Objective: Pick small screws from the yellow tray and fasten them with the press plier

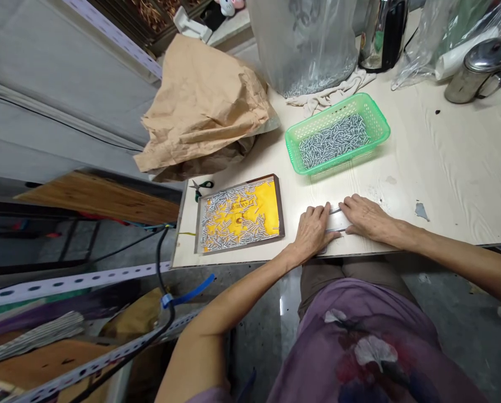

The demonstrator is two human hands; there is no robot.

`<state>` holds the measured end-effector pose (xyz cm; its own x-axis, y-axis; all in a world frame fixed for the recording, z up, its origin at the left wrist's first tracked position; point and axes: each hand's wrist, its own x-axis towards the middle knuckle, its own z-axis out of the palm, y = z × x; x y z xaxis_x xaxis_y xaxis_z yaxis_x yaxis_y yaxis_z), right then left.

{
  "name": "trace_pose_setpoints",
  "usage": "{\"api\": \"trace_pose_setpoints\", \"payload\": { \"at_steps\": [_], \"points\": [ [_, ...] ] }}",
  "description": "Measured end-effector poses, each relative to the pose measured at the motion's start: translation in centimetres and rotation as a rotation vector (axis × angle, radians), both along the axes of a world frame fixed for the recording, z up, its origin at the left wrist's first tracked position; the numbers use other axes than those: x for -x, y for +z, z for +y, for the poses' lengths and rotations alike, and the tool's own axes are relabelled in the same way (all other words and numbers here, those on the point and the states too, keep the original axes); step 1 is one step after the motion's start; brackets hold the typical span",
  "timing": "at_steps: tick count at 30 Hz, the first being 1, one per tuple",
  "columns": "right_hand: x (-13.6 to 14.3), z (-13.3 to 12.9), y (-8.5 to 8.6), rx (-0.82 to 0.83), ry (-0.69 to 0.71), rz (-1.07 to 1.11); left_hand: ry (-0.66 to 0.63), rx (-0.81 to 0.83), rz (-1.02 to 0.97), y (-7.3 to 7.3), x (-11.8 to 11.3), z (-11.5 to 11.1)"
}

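Near the table's front edge, my left hand [314, 230] and my right hand [364, 217] grip the two ends of a small flat metallic piece [337, 220], whose middle shows between them. To the left of my left hand lies a shallow tray [281, 207] with a yellow bottom [267, 200] and many small silver metal pins [223, 238] scattered over it. Beyond my hands stands a green plastic basket [291, 148] holding a heap of similar silver pins [334, 141]. My fingers partly hide the metallic piece.
Scissors [200, 187] lie beside the tray's far left corner. Crumpled brown paper [208, 106] covers the back left. Behind the basket are a large plastic bag [303, 45], a cloth [334, 95], a kettle [384, 36] and a metal pot [468, 78].
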<state>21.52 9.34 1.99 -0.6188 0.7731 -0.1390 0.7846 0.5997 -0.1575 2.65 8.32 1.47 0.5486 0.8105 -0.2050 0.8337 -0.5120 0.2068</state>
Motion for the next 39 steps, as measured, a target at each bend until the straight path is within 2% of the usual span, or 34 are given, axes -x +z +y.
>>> {"api": "trace_pose_setpoints", "payload": {
  "at_steps": [5, 11, 17, 20, 24, 28, 31, 34, 36, 39],
  "points": [
    [0.2, -0.4, 0.4, 0.001, -0.010, -0.020, -0.093, 0.065, -0.078, 0.1, -0.7, 1.0],
    [-0.1, -0.6, -0.7, 0.037, 0.053, 0.076, -0.097, 0.156, -0.099, 0.2, -0.7, 1.3],
    [0.2, -0.9, -0.4, 0.030, -0.056, 0.065, -0.078, 0.114, -0.039, 0.0, -0.9, 1.7],
    [-1.1, -0.1, -0.1, 0.036, -0.043, 0.149, -0.062, 0.031, -0.101, -0.8, -0.9, 0.7],
    [-2.9, 1.7, -0.3, 0.038, 0.022, 0.173, -0.004, -0.080, -0.264, -3.3, -1.2, -2.0],
    [-2.8, 3.4, -1.0, -0.050, -0.055, 0.115, -0.008, -0.120, -0.371, -5.3, -2.1, -4.5],
    [-1.9, 4.6, -1.0, -0.108, -0.097, 0.072, -0.011, -0.133, -0.375, -5.4, -2.7, -5.2],
    [-0.1, 5.2, -0.2, -0.140, -0.121, 0.022, -0.016, -0.128, -0.368, -4.9, -2.9, -5.0],
    [2.0, 4.8, 0.3, -0.138, -0.019, 0.027, -0.032, -0.104, -0.366, -4.9, -2.9, -4.7],
    [5.9, 3.3, 0.5, -0.043, 0.274, 0.054, -0.039, -0.003, -0.347, -5.6, -2.7, -4.3]
  ]
}}
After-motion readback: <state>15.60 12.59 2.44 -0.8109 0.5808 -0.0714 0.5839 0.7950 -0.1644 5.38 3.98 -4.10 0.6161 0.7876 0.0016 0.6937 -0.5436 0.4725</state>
